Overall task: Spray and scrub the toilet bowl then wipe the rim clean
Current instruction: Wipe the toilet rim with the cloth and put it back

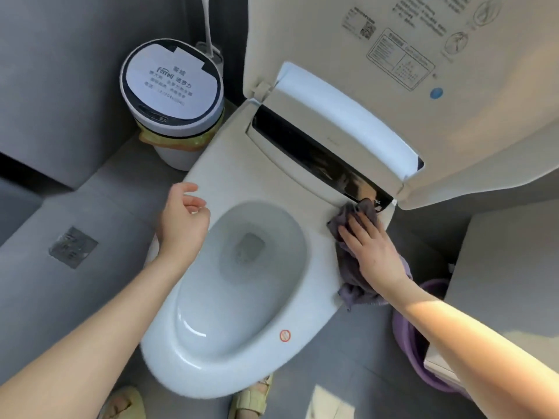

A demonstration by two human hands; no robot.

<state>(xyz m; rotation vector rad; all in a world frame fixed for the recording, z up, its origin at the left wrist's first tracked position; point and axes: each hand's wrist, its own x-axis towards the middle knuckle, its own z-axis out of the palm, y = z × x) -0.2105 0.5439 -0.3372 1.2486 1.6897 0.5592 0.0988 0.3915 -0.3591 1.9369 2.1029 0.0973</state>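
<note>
left hand (181,219) fingers loosely curled, empty | right hand (372,249) fingers flat on cloth (355,284), rim (320,300) | bin (178,152) label "Ferroli"

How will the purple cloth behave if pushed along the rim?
The purple cloth looks floppy: crumpled under the right hand, it will probably bunch. It likely glides easily on the glossy rim. Its lower end overhangs the edge and may drag off.

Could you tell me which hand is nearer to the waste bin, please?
The left. The left hand is at the toilet rim on its left edge, just below the waste bin in view; the right hand presses a cloth on the rim's opposite side.
</note>
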